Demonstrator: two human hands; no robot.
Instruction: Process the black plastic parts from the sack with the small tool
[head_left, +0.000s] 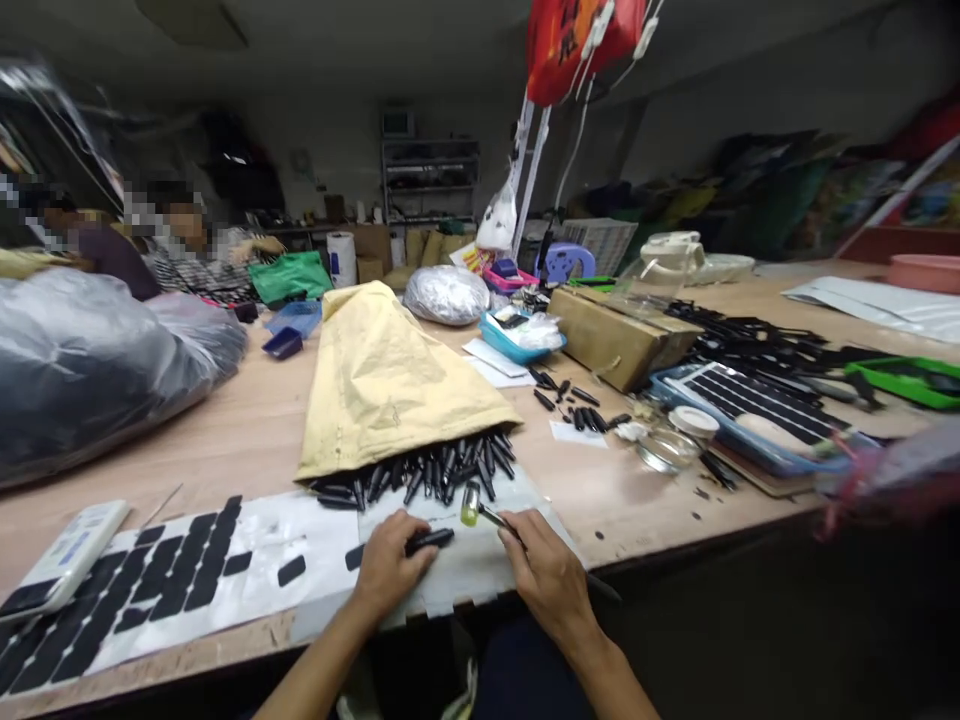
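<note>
My left hand (391,565) rests on the pale work sheet, its fingers closed round a black tapered part (431,541) that lies nearly level and points right. My right hand (546,570) is closed on the handle of a small mallet (471,503). The mallet has a metal head with a yellow-green face, held just above the sheet, apart from the part. Beyond both hands, a heap of similar black parts (427,470) spills from the mouth of a yellow sack (397,385). Left of my left hand, black rounded pieces (214,550) lie in rows on a white sheet (322,520).
A white box (71,555) sits at the left edge, with a bulging plastic bag (97,360) behind it. To the right are loose black parts (589,418), a glass dish (664,450), a blue tray (720,425) and a cardboard box (615,338). Two people sit across the table.
</note>
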